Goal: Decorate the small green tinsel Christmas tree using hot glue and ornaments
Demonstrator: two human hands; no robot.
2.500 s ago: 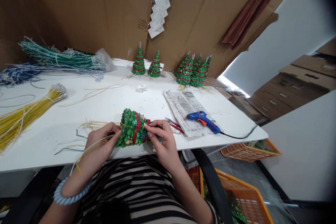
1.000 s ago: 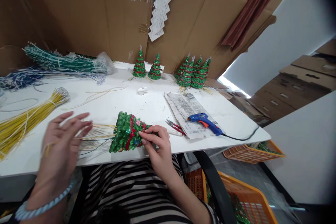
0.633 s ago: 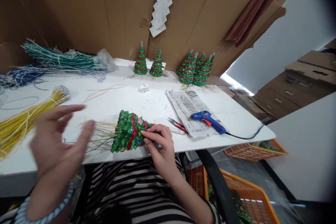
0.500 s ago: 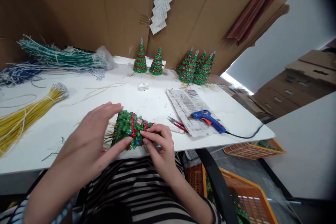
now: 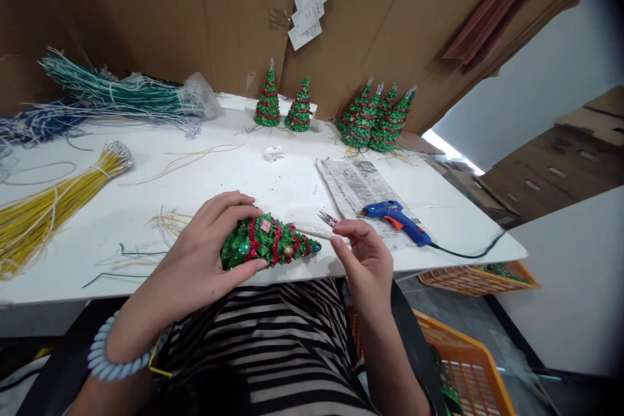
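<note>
A small green Christmas tree ornament (image 5: 273, 239) with red garland and coloured beads lies on its side near the table's front edge, its tip to the right. My left hand (image 5: 214, 240) is wrapped round its base, thumb in front and fingers over the top. My right hand (image 5: 365, 253) is right of the tip, thumb and forefinger pinched at the right end of a slim white stick (image 5: 314, 230). Just beyond those fingers lie snips (image 5: 326, 217), their handles mostly hidden by the hand.
A blue glue gun (image 5: 397, 221) rests on folded newspaper (image 5: 351, 185), its cord running right. Finished trees (image 5: 375, 120) stand at the back. Yellow wire (image 5: 63, 201) and green wire (image 5: 117, 94) bundles lie left. Orange baskets (image 5: 468, 351) sit below the table's right side.
My left hand has closed round the tree's base. My right hand has left the tree and moved right to the white stick and snips. The view has shifted slightly.
</note>
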